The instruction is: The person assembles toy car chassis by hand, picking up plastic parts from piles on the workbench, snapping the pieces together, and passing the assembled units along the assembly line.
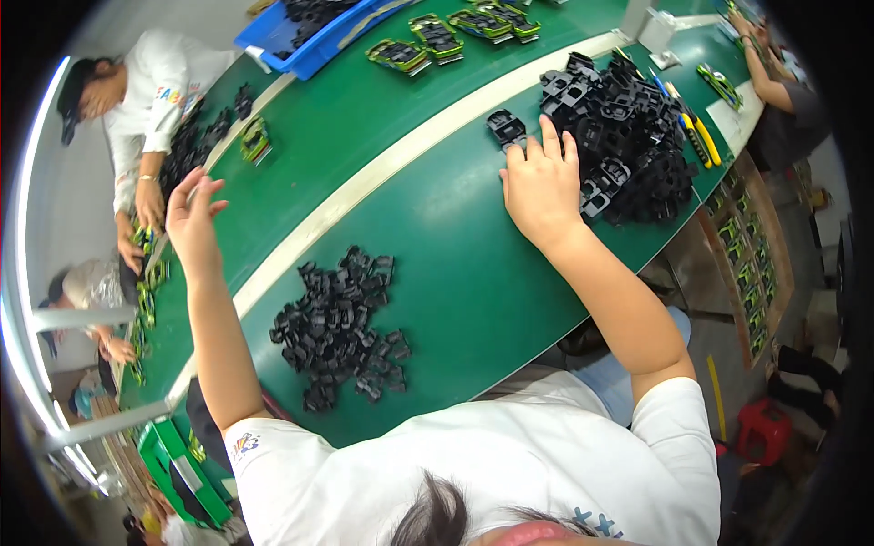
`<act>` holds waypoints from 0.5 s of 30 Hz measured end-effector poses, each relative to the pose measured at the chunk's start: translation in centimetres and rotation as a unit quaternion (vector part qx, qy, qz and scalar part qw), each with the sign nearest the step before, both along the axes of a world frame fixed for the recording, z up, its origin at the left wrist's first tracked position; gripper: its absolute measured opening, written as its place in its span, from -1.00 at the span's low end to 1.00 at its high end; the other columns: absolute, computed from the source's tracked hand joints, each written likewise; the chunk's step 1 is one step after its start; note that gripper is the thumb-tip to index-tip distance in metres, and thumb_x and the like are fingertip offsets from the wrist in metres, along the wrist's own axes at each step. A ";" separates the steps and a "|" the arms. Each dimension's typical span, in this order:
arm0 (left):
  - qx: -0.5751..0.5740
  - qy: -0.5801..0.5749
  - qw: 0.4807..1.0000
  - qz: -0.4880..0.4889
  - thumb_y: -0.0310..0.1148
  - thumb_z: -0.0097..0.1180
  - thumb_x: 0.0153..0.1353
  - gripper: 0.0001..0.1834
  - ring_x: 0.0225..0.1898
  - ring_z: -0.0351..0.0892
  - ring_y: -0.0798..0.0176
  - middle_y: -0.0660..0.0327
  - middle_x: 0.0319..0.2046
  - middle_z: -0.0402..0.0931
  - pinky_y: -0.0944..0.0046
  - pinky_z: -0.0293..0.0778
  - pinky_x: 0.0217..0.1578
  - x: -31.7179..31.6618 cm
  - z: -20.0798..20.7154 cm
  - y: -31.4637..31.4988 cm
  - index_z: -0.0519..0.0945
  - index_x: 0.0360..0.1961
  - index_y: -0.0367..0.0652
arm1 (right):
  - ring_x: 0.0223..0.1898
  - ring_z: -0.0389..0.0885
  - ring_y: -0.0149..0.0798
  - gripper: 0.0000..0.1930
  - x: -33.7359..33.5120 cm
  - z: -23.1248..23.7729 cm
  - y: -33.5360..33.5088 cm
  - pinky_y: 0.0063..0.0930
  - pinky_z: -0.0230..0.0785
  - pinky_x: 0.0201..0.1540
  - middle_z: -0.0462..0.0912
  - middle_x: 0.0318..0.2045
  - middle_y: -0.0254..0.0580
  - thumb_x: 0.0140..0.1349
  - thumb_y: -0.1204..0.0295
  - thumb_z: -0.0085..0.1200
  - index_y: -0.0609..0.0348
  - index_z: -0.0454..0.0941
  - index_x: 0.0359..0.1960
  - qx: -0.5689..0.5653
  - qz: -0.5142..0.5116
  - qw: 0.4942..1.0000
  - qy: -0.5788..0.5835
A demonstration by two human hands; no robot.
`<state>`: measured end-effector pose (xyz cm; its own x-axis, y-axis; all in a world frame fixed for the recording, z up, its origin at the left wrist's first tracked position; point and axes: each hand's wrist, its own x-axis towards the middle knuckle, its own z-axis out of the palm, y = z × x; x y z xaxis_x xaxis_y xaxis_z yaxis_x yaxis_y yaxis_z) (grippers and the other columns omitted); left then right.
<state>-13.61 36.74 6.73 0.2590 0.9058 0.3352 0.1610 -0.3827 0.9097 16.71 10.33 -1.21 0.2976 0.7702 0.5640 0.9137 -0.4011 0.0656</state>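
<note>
Where the green worktop (437, 227) curves across the frame, a large heap of black plastic parts (628, 136) sits upper right. Right hand (543, 182) rests at its edge, fingers spread, clamping nothing. Left hand (193, 218), centre left, is raised, fingers apart, empty.

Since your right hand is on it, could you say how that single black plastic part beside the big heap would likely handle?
The black part looks rigid moulded plastic, probably light. Its blocky, flat shape suggests it would slide on the green belt rather than roll.
</note>
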 end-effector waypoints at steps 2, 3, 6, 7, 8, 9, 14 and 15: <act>0.038 0.021 0.997 -0.062 -0.43 0.03 0.21 -0.77 -0.24 0.52 0.40 0.12 -0.07 0.46 0.49 0.41 -0.40 1.5 1.8 -6.4 0.49 -0.14 -0.32 | -0.10 0.47 -0.04 -0.85 0.1 -0.7 -0.6 -0.20 0.26 -0.03 0.59 -0.37 0.00 -0.03 0.51 -0.02 0.23 0.48 -0.38 -0.059 0.024 0.998 0.006; 0.060 0.033 0.995 -0.075 -0.45 0.02 0.21 -0.79 -0.25 0.51 0.40 0.09 -0.06 0.45 0.50 0.41 -0.41 1.5 2.3 -9.4 0.49 -0.16 -0.34 | -0.10 0.47 -0.04 -0.85 -0.7 -0.9 -1.1 -0.20 0.26 -0.03 0.59 -0.37 0.00 -0.03 0.51 -0.02 0.23 0.48 -0.38 -0.063 0.037 0.997 0.010; 0.029 0.029 0.988 -0.152 -0.52 -0.01 0.19 -0.86 -0.32 0.52 0.37 0.03 -0.14 0.48 0.50 0.39 -0.44 0.7 1.8 -15.6 0.52 -0.25 -0.35 | -0.30 0.54 -0.16 -0.91 -3.1 -1.6 -2.2 -0.27 0.38 -0.28 0.56 -0.52 -0.17 -0.01 0.52 0.01 0.18 0.47 -0.42 0.024 0.127 0.990 0.055; 0.000 0.017 0.984 -0.176 -0.54 0.04 0.17 -0.87 -0.32 0.52 0.40 0.11 -0.20 0.49 0.51 0.39 -0.43 0.7 1.4 -17.2 0.52 -0.25 -0.33 | -0.30 0.54 -0.16 -0.91 -3.7 -1.6 -2.7 -0.27 0.38 -0.28 0.56 -0.52 -0.17 -0.01 0.52 0.01 0.18 0.47 -0.42 0.021 0.137 0.989 0.055; -0.024 0.017 0.981 -0.189 -0.54 0.04 0.17 -0.87 -0.33 0.52 0.40 0.12 -0.22 0.50 0.51 0.39 -0.43 0.7 1.0 -18.5 0.52 -0.26 -0.33 | -0.34 0.54 -0.14 -0.91 -4.3 -1.5 -3.2 -0.29 0.39 -0.32 0.57 -0.50 -0.15 0.01 0.51 0.03 0.19 0.47 -0.41 0.068 0.161 0.976 0.127; -0.045 0.018 0.978 -0.201 -0.54 0.04 0.17 -0.88 -0.34 0.51 0.41 0.14 -0.23 0.50 0.51 0.38 -0.42 0.6 0.6 -19.8 0.52 -0.26 -0.33 | -0.37 0.55 -0.12 -0.91 -4.9 -1.0 -3.8 -0.31 0.40 -0.36 0.58 -0.48 -0.14 0.03 0.51 0.04 0.19 0.48 -0.39 0.116 0.186 0.955 0.199; -0.127 0.013 0.971 -0.200 -0.44 0.06 0.20 -0.76 -0.35 0.51 0.42 0.22 -0.29 0.50 0.50 0.39 -0.43 1.6 -1.2 -23.7 0.49 -0.12 -0.30 | -0.31 0.56 -0.42 -0.80 -7.0 1.8 -7.3 -0.57 0.44 -0.28 0.59 -0.32 -0.23 0.27 0.39 -0.06 0.26 0.46 -0.20 0.118 0.227 0.429 0.866; -0.147 -0.006 0.970 -0.193 -0.41 0.06 0.20 -0.72 -0.35 0.51 0.42 0.22 -0.31 0.50 0.49 0.39 -0.45 2.1 -1.5 -24.0 0.47 -0.08 -0.30 | -0.31 0.56 -0.42 -0.80 -7.6 1.8 -8.0 -0.57 0.44 -0.28 0.59 -0.32 -0.23 0.27 0.39 -0.06 0.26 0.46 -0.20 0.116 0.231 0.427 0.866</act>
